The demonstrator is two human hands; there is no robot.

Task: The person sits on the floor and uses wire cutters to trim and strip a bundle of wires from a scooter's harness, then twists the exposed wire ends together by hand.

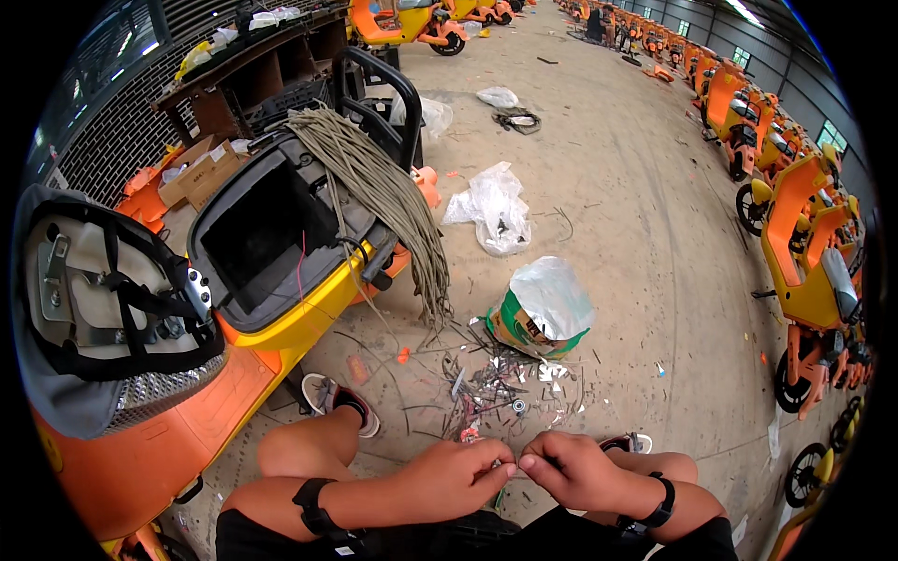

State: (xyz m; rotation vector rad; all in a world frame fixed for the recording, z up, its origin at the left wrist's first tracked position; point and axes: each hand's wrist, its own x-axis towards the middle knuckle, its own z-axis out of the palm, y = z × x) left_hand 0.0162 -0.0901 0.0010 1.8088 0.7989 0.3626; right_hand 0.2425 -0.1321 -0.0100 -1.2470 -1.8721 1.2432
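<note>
My left hand [460, 479] and my right hand [572, 469] meet in front of my lap, each with thumb and fingers pinched together. Their fingertips almost touch, and whatever thin or small thing lies between them is too small to make out. Just beyond the hands, a litter of cut wire scraps [482, 388] in black, grey and red covers the concrete, with a small round metal ring [518, 406] among it. Behind that litter stands an open green and white sack [543, 313], its pale lining showing.
Close on my left is an orange and yellow scooter [309, 327] with its seat [108, 299] tipped up and storage box open. A bundle of greenish-grey cables [383, 196] drapes over it. Crumpled clear plastic [496, 210] lies ahead. Rows of scooters [795, 252] line the right.
</note>
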